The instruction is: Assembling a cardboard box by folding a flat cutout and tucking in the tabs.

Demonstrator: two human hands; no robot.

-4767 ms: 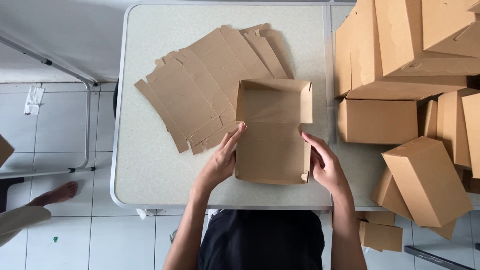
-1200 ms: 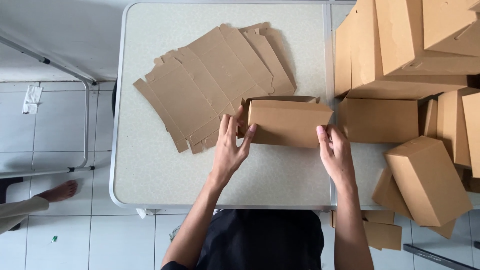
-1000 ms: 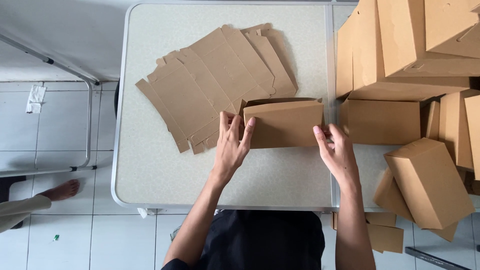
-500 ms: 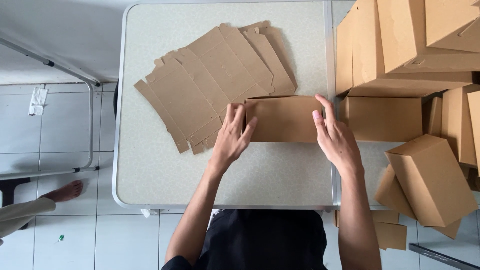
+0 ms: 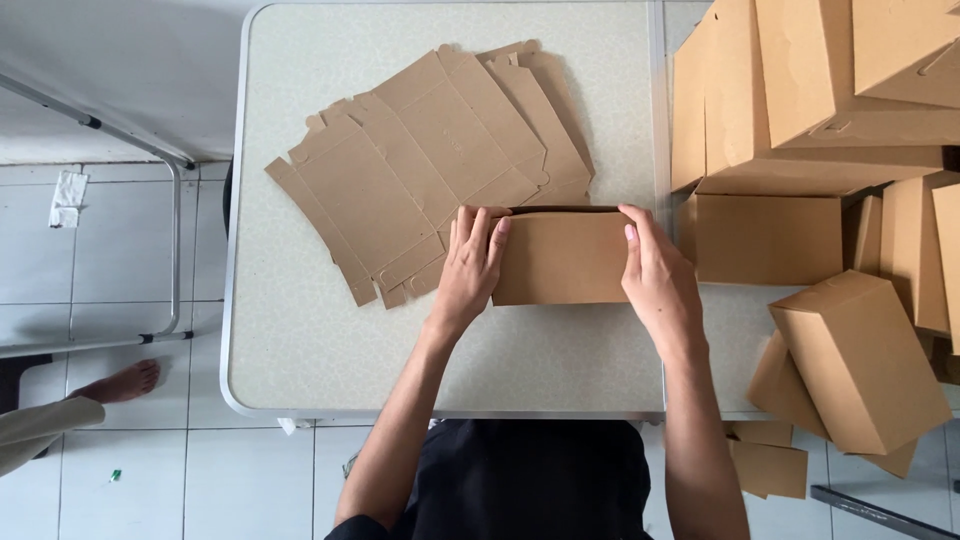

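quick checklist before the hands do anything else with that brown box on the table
1. Left hand on the box's left end: ok, fingers lie over the top left corner.
2. Right hand on the right end: ok, flat against that side.
3. Cardboard box resting on the table: ok, well in from the near edge.
4. Box lid fully closed: cannot tell, a dark gap shows along the far top edge.
5. Flat cardboard blanks within reach: ok, fanned just beyond and left of the box.
6. Room on the right: not ok, finished boxes crowd that side.
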